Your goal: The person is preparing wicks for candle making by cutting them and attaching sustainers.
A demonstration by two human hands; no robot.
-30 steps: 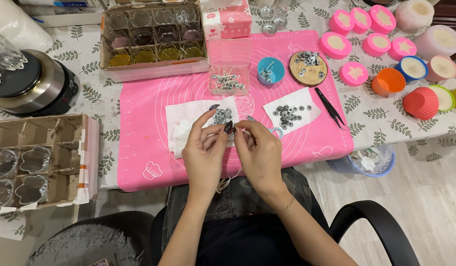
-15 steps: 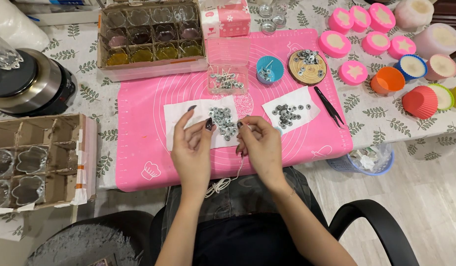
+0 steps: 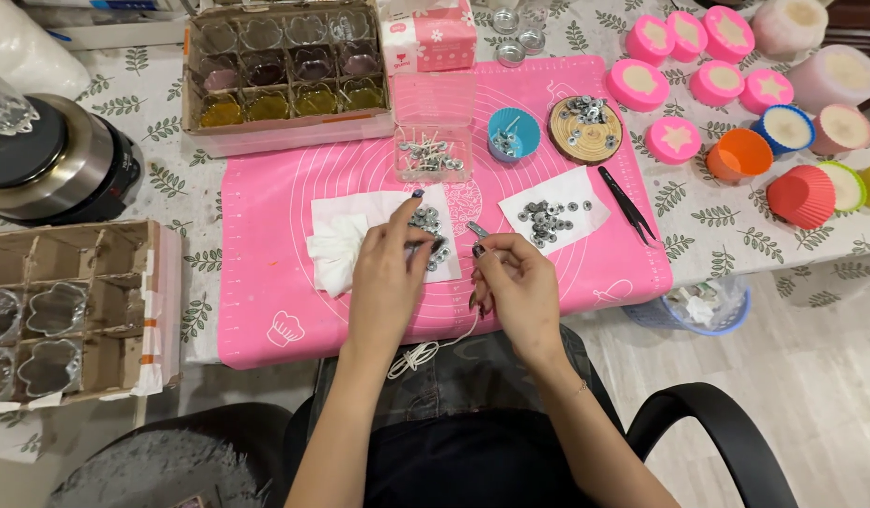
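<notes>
Over a pink mat (image 3: pixel 294 292), my left hand (image 3: pixel 390 273) reaches onto a white paper sheet (image 3: pixel 360 221) and touches the small metal discs (image 3: pixel 424 224) piled on it. My right hand (image 3: pixel 515 282) sits just beside it, its fingers closed on a small metal tool (image 3: pixel 477 230) and a white string (image 3: pixel 426 353) that trails down toward my lap. A second paper holds more metal discs (image 3: pixel 545 218) to the right. Black tweezers (image 3: pixel 627 202) lie past that paper.
A clear box of wick pieces (image 3: pixel 433 155), a blue cup (image 3: pixel 512 132) and a wooden disc (image 3: pixel 585 127) sit at the mat's far side. Pink, orange and red moulds (image 3: pixel 736 155) stand right. Cardboard trays of glass cups (image 3: pixel 284 75) (image 3: pixel 54 315) and a metal pot (image 3: pixel 54 160) are left.
My left hand has moved from beside the right hand out onto the left paper's discs. The right hand has stayed in place with the string.
</notes>
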